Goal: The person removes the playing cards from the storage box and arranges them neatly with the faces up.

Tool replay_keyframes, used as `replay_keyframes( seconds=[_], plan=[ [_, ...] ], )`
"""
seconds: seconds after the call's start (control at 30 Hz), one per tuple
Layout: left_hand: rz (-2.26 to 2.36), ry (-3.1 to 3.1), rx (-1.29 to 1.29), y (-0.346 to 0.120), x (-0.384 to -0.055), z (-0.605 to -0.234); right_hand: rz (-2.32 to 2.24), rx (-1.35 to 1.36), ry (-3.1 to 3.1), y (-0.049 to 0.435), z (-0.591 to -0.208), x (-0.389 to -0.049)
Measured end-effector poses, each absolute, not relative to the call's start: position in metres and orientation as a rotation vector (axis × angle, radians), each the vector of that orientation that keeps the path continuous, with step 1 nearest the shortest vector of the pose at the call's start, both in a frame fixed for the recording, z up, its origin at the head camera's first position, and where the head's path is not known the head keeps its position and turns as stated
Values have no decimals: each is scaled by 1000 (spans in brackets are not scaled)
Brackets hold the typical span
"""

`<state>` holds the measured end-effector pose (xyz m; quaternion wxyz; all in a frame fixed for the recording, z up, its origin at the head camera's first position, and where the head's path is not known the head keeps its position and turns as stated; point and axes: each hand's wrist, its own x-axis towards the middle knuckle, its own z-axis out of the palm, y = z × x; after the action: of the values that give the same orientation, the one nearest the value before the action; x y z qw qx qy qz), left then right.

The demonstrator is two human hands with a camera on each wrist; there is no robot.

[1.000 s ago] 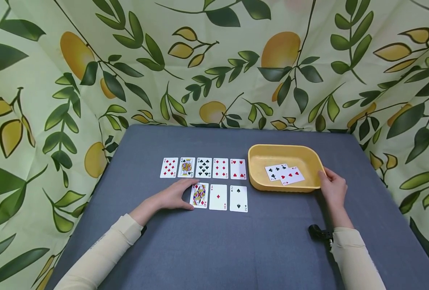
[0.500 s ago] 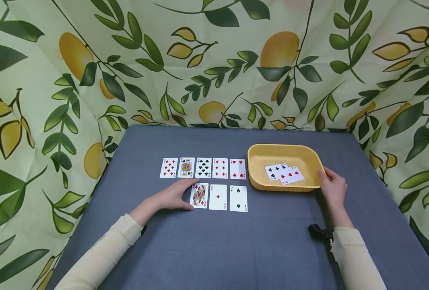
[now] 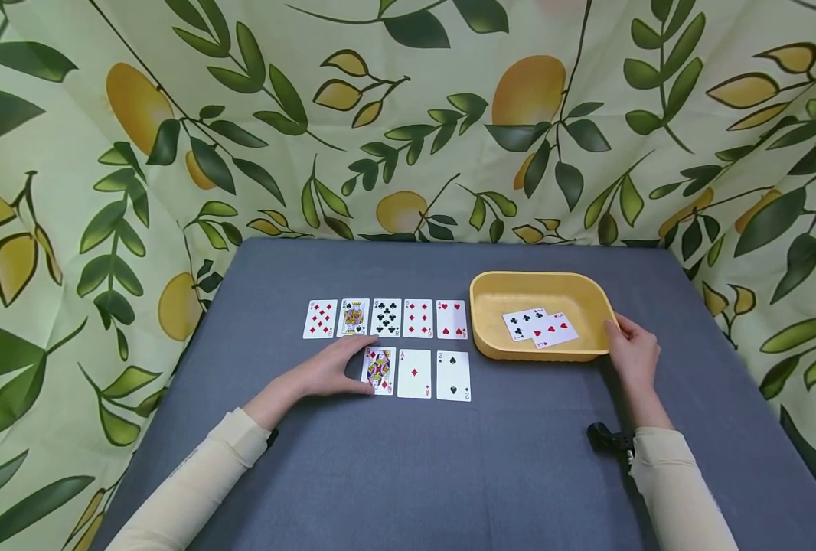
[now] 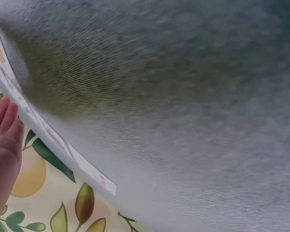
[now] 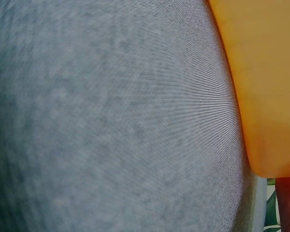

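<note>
My left hand [image 3: 325,370] is at the left side of the queen of diamonds [image 3: 380,371], fingers near its top edge and thumb over its lower left corner. Right of the queen lie the ace of diamonds [image 3: 415,373] and the two of spades [image 3: 454,376], all face up. My right hand [image 3: 634,353] pinches the right rim of a yellow plastic tray [image 3: 491,291]. Inside the tray a hearts card [image 3: 555,330] overlaps a clubs card [image 3: 517,324]. In the left wrist view, part of the left hand [image 4: 5,135] shows at the left edge.
Behind the queen's row runs a second row of several face-up cards, among them a king [image 3: 354,317] and a four of hearts [image 3: 452,320]. Grey-blue cloth covers the table [image 3: 449,474]. A leaf-patterned curtain [image 3: 442,69] hangs at the back and sides.
The left thumb has slid slightly right onto the queen's lower left corner. The cards and the right hand on the tray look unchanged; the head view has shifted a little.
</note>
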<state>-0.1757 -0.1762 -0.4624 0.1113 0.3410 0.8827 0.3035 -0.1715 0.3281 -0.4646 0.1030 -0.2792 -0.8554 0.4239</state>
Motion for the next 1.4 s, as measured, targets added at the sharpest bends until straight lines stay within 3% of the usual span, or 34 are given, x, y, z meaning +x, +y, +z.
replay_keyframes(
  seconds=[0.67, 1.4],
  plan=[
    [1044, 2586, 998, -135, -195, -433, 1248, -826, -2508, 328, -459, -171],
    [1155, 2455, 1184, -8, -233, -395, 1191, -794, -2497, 325, -462, -168]
  ],
)
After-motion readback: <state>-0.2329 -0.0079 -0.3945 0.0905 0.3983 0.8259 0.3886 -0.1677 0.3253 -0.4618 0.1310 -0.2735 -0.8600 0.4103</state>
